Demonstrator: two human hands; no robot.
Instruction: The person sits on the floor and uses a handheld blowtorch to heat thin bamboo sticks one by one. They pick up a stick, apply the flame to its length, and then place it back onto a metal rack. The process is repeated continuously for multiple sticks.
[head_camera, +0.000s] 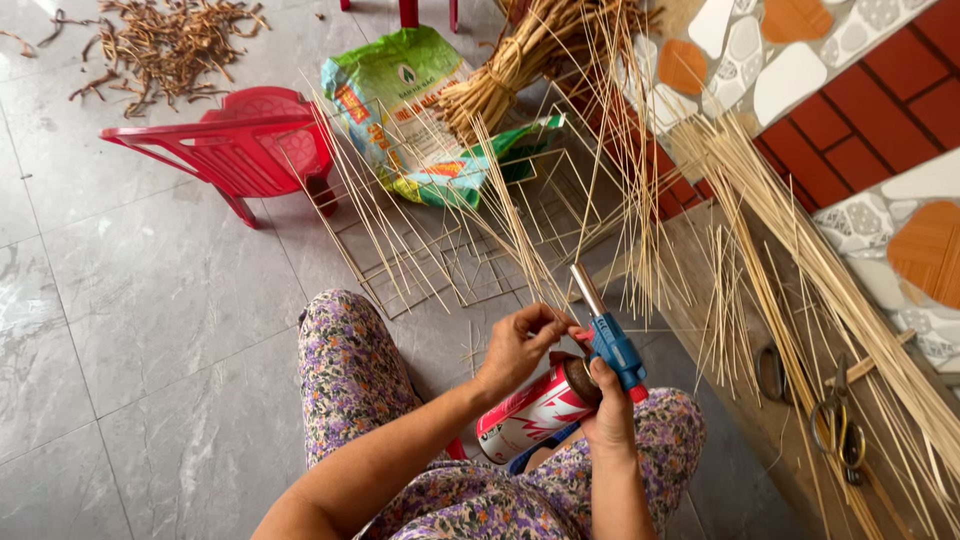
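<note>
Head view only, so everything is placed off the gas canister (532, 412), the red and white one that's laid across the lap on a floral-print garment.

A blue torch head (612, 345) is seated on the canister's top end, with its metal nozzle (586, 290) pointed up and away from the body. The right hand (610, 405) is wrapped around the canister's neck just below the torch head, grip clenched on it. The left hand (517, 345) is brought in at the side of the torch head, fingers pinched on what looks like the small knob there; the exact contact can't be made out.

For the step in hand, probably adjusting or fitting the torch: the canister should be kept firmly braced, the knob turned gently, and the nozzle aimed clear of the dry sticks, which are very close.

Just beyond the canister, thin bamboo sticks (500, 230) are fanned out over flat wire frames on the floor. Farther out a tied bundle of sticks (520, 60) is propped by a green printed sack (400, 100). Left of that, a red plastic chair (240, 145) is tipped on its side, with a heap of brown shavings (170, 45) past it.

Right of the canister, a low wooden plank (770, 420) is loaded with more long sticks, and scissors (838, 425) are lying on it.

The floor (130, 330) is grey marbled tile; red brick and patterned stone paving are seen at the upper right, so it looks like a porch or doorway.
</note>
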